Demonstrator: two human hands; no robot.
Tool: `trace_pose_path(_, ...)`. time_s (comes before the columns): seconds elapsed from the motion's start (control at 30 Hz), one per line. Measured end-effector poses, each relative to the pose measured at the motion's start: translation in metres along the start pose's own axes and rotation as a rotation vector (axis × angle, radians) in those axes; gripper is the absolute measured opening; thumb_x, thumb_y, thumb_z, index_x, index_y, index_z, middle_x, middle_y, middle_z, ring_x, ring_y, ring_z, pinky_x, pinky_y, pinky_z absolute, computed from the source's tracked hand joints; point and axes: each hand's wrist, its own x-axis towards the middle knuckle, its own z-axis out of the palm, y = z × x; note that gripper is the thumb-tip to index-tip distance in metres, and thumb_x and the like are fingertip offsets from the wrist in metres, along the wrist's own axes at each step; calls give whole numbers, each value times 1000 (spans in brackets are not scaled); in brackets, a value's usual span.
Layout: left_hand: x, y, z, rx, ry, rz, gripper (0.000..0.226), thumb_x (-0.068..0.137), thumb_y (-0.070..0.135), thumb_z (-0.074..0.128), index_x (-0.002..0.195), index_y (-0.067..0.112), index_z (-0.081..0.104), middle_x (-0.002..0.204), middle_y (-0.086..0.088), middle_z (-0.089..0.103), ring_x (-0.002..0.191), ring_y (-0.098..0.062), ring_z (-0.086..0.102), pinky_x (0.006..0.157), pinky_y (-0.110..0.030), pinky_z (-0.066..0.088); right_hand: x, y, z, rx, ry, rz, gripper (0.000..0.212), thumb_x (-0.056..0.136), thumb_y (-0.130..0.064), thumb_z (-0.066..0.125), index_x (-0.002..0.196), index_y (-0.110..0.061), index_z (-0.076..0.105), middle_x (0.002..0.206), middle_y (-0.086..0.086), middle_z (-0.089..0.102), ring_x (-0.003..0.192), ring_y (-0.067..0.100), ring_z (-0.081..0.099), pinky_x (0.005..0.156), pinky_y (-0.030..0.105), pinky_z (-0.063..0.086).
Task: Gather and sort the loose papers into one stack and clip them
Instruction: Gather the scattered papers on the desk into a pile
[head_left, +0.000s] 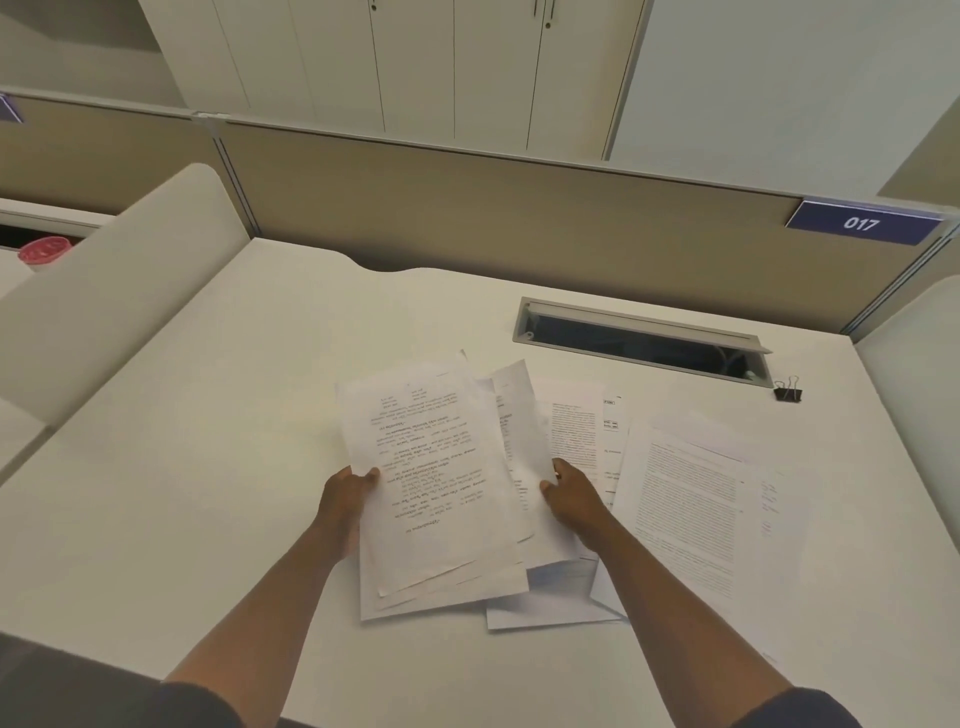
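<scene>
A ragged sheaf of printed papers (431, 483) sits at the centre of the white tabletop (208, 467), held between both hands. The left hand (345, 499) grips its edge at nine o'clock, thumb lying on the top page. The right hand (569, 496) closes on the edge at three o'clock, fingers curled under the sheets. More loose sheets (680, 499) lie flat on the tabletop at three o'clock of the right hand, some tucked beneath the sheaf. A black binder clip (788, 389) stands well apart at two o'clock, just beside the end of the cable slot (639, 340). A sign (862, 223) on the partition reads 017.
</scene>
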Motion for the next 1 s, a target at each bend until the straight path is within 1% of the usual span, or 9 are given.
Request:
trace_pose_path(0.13,-9,5,15,-82,-113,0,20,97,8,51,109,11,66,101,-5,75,92,-28,71,78,-41,54,-2,1,3,100,-64,24,46,95,-14,45,141,-16,44,145,4,47,129,27,47,110,45,38)
trace_pose_path(0.23,-14,5,21,-81,-160,-12,16,92,14,61,106,14,68,99,-3,77,93,-28,72,80,-44,55,-5,3,0,217,-107,61,41,97,-13,43,137,-18,47,137,2,55,120,25,55,103,42,46)
trace_pose_path(0.3,-15,5,29,-36,-161,-13,30,85,19,71,113,12,67,106,-5,76,101,-31,69,87,-47,53,-8,4,-4,312,-136,114,35,99,-16,43,133,-20,51,126,3,62,110,25,61,97,45,52)
trace_pose_path(0.37,-19,4,40,26,-157,-11,41,81,25,75,118,13,64,110,-5,74,100,-30,68,84,-43,54,-11,5,-10,384,-144,148,30,100,-20,43,128,-22,55,118,4,66,105,27,64,93,47,54)
trace_pose_path(0.47,-27,3,54,75,-134,-16,30,83,31,74,109,22,62,102,3,70,93,-21,64,74,-36,51,-17,8,-18,488,-159,157,27,99,-24,46,123,-22,58,115,5,69,104,28,66,90,47,56)
trace_pose_path(0.53,-30,2,61,60,-179,-34,32,82,33,75,109,24,62,104,3,71,96,-22,64,78,-41,52,-22,10,-25,525,-182,151,26,97,-25,51,122,-22,60,113,4,70,103,27,68,85,44,58)
trace_pose_path(0.77,-47,1,90,-11,-370,15,24,89,4,62,112,8,67,108,-9,75,94,-28,73,71,-38,60,-42,23,-54,476,-239,59,36,86,-23,68,122,-20,63,116,-2,71,106,19,68,87,36,57)
trace_pose_path(0.87,-47,-4,106,37,-302,46,25,91,-1,59,112,10,64,106,-8,73,89,-29,72,69,-37,59,-47,36,-69,430,-202,100,31,86,-29,64,116,-20,65,109,0,73,101,19,69,83,34,55)
trace_pose_path(1.0,-44,-10,125,111,-208,100,29,92,1,57,118,14,61,112,-9,68,95,-30,66,86,-43,53,-51,58,-94,431,-2,234,21,96,-21,50,108,-12,64,104,8,72,83,21,68,69,25,50)
